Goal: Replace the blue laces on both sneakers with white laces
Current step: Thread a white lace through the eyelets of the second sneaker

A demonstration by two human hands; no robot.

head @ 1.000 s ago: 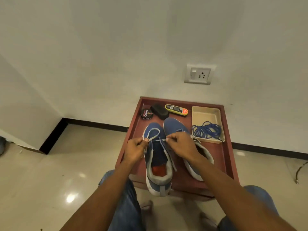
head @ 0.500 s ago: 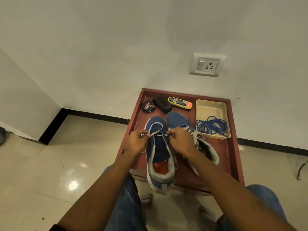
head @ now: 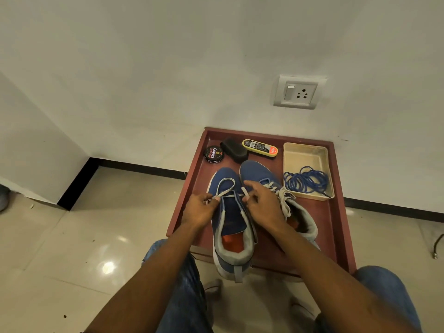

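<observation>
Both hands are down on the left sneaker (head: 231, 227) now, and the white lace (head: 224, 188) has shifted: a second ago it lay in a tight loop near the toe, now that loop stands wider over the toe, with both ends drawn towards the first eyelets. The left hand (head: 200, 210) has its fingers pinched together on one end at the left edge of the tongue; the right hand (head: 263, 205) pinches the other end, its tip poking up between the fingers. That reads as evening out the first bar before crossing. The right sneaker (head: 271, 188), just beside, already carries white lacing, and the blue laces (head: 306, 181) lie coiled in the cream tray (head: 302, 152) at far right of the red bench (head: 334, 212). So one shoe looks done, this one barely started
</observation>
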